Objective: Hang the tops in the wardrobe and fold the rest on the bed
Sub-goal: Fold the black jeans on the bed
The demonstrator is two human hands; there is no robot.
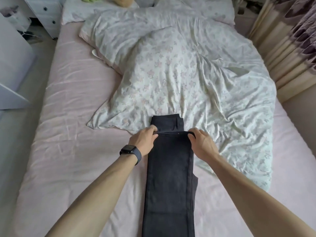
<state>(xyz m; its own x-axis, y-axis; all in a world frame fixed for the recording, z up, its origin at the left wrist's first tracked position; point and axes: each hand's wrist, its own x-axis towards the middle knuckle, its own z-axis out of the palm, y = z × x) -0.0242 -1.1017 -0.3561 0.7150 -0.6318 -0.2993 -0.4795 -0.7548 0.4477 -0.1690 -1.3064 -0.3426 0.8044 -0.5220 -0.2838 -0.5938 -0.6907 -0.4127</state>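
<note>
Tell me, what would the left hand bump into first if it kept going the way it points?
Most likely the far end of the dark trousers, lying just beyond the fold the left hand grips. The flowery duvet comes after that, though depth is hard to judge here.

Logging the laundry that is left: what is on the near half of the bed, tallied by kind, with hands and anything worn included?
Trousers: 1
Duvet: 1
Sheet: 1
Hands: 2, left hand and right hand, both gripping the trousers' folded edge
Watch: 1
Total: 6
</note>
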